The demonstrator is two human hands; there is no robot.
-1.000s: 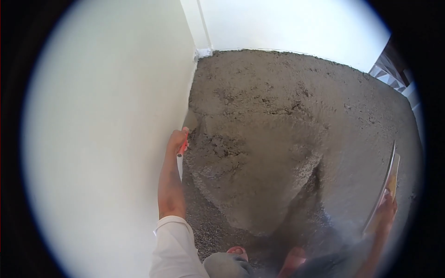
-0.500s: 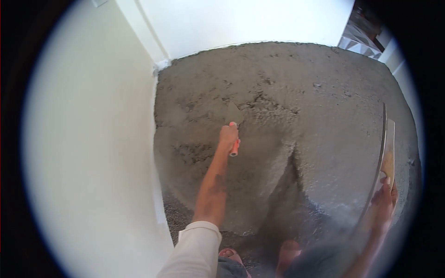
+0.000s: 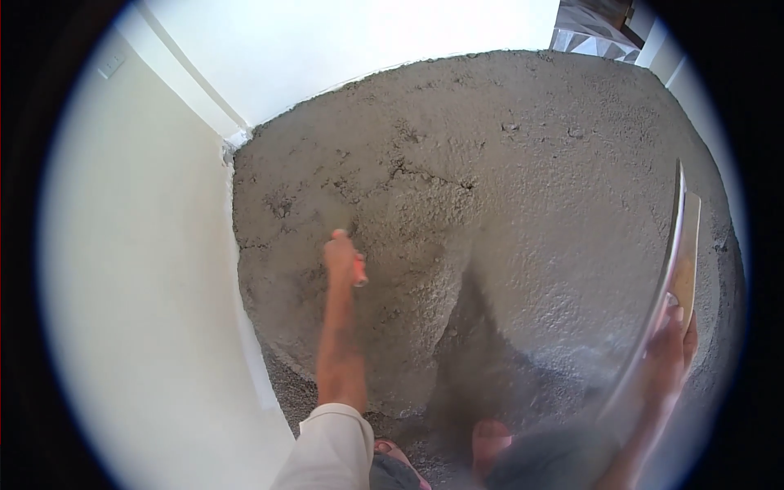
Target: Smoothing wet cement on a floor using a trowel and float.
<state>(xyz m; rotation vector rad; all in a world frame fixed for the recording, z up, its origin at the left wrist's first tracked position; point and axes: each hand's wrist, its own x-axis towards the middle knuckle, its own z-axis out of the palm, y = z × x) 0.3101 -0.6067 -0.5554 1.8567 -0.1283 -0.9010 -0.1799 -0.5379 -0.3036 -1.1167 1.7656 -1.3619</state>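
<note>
My left hand is closed around the orange-red handle of a trowel. The trowel's grey blade lies against the wet mortar and is blurred, hard to tell from it. At the right, my right hand grips a long, thin straightedge, held upright and tilted. Beside the straightedge, a flat tan board is held in the same hand. Some of the right hand's fingers are hidden behind these pieces. Cracks and rough lumps mark the mortar beyond and right of the trowel.
A pale wall borders the mortar on the left, and a white surface at the back. Patterned grey material shows at the far right. My sandalled feet stand at the near edge, by a dark shadow.
My left hand has moved the trowel left across the mortar, toward the left wall. The view has shifted a little. My right hand still holds the straightedge and board.
</note>
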